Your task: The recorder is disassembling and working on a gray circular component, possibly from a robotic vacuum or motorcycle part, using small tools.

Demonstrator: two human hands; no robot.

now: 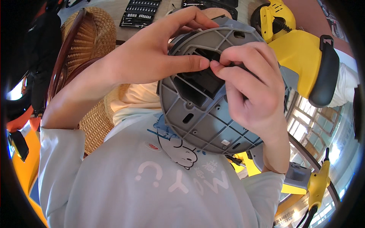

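While over opening (197,81), fingers (243,56) near edge (207,48)

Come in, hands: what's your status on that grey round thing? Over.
Left hand grips grey ribbed disc, thumb over its dark opening. Right hand close beside that thumb; anything pinched, can't tell. Right hand hides part of the disc.

Flr (110,4) w/ blk tool cases (139,12)
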